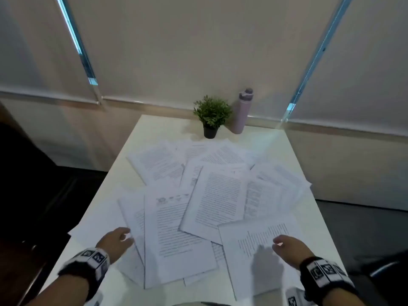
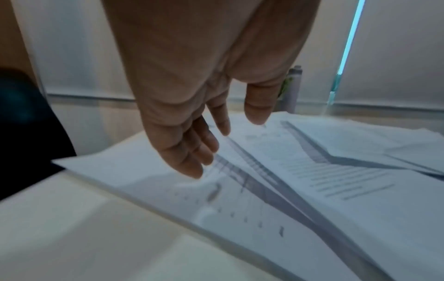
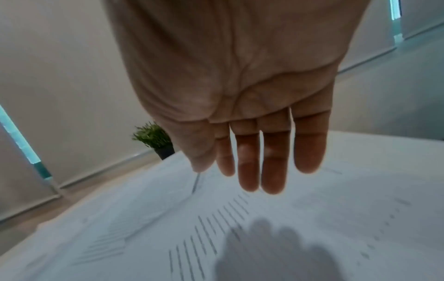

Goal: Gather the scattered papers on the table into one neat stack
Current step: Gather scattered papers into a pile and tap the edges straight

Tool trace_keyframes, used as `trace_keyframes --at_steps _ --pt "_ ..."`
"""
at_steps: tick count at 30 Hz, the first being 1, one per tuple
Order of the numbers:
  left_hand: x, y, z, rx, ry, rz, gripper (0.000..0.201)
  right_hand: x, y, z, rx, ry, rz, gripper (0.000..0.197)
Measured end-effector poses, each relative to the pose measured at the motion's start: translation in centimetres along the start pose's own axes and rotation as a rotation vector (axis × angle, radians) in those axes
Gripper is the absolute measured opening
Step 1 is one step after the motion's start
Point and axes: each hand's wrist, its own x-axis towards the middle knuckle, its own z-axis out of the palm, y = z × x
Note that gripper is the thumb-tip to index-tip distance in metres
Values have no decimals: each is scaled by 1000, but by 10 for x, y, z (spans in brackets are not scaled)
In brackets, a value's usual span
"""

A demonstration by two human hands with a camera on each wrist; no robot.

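Both hands hover palm-down over printed sheets strewn across the white bench (image 1: pixel 123 290); nothing is gathered yet. The left hand (image 1: pixel 117 239) is released, its fingers (image 2: pixel 192 150) loosely extended just above the edge of the near-left sheets (image 2: pixel 149 182); contact cannot be told. The right hand (image 1: pixel 289 246) is likewise released and empty, fingers (image 3: pixel 261 163) straight and close together, casting a shadow on the near-right sheet (image 1: pixel 249 257) directly beneath the fingertips. The remaining scattered papers (image 1: pixel 218 195) fan outward beyond both sets of fingertips, overlapping at varied angles.

To do the step well, it seems best to lay flat fingers on the outermost sheets and sweep them inward toward the space between the hands, sliding rather than pinching, so no page creases or slips off the bench edge.

Well beyond the fingertips, past the farthest sheets, stand a small potted plant (image 1: pixel 211 115) and a lilac bottle (image 1: pixel 242 111); a far reach risks toppling them.
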Motion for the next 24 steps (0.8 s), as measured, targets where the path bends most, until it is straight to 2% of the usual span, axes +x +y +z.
trace_keyframes --at_steps 3,5,11,14,18,20,22,23,24 --pt "6 8 17 -29 -13 -57 50 16 -7 14 90 23 0 37" --pt "8 13 30 -41 -1 -71 53 24 -14 24 63 34 -26 38" --pt "9 20 57 -4 32 -5 55 28 -38 55 -86 -7 -66 52" --pt "8 22 63 -10 88 15 51 23 -48 73 -169 -44 -198 53" --pt "4 14 62 -122 214 1 31 22 -50 85 -278 -104 -464 51" --pt "0 6 56 -201 229 -12 33 28 -47 84 -320 -151 -575 48" --pt "-4 -3 48 -287 222 -42 49 35 -42 79 -340 -58 -570 48" --pt "-6 -7 43 -330 224 -71 60 38 -40 77 -326 60 -491 50" --pt "-7 -11 39 -368 235 -98 70 42 -37 73 -302 191 -341 53"
